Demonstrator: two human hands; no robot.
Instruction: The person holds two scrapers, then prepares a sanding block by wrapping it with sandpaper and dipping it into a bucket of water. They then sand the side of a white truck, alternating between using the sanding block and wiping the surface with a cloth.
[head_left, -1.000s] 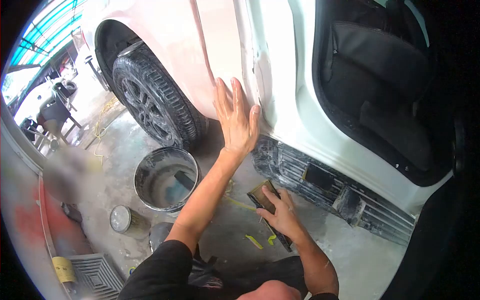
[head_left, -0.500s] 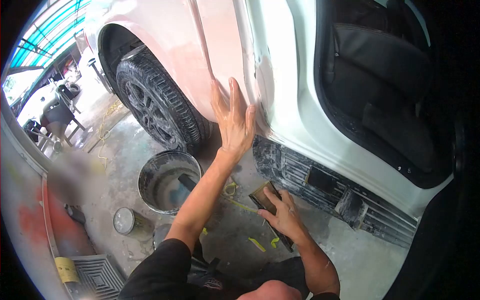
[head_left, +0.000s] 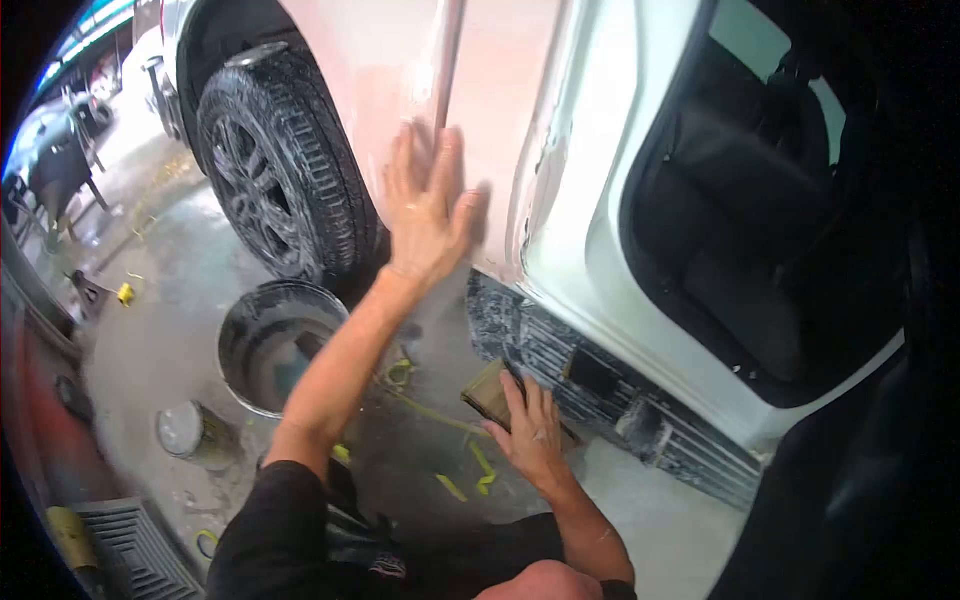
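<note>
My left hand (head_left: 428, 215) lies with spread fingers against the pinkish lower side panel (head_left: 500, 130) of a white vehicle, just behind the wheel arch. Lower down, my right hand (head_left: 530, 425) grips a flat rectangular block (head_left: 488, 395) with a tan face and dark edges, the thumb on one side and the fingers over the other. The block is beside the dusty ribbed side step (head_left: 620, 390). Part of it is hidden under my fingers.
A dusty tyre (head_left: 285, 170) stands left of the panel. On the floor are a black bucket (head_left: 235, 345) with a dark object inside, a lidded can (head_left: 200, 435), yellow tape scraps (head_left: 451, 488) and a square grille (head_left: 140, 545). The open doorway (head_left: 615, 250) is at right.
The whole view has shifted. My left hand has slid across the pink panel toward the wheel, away from the door edge. My right hand still holds the block, which is turned somewhat differently.
</note>
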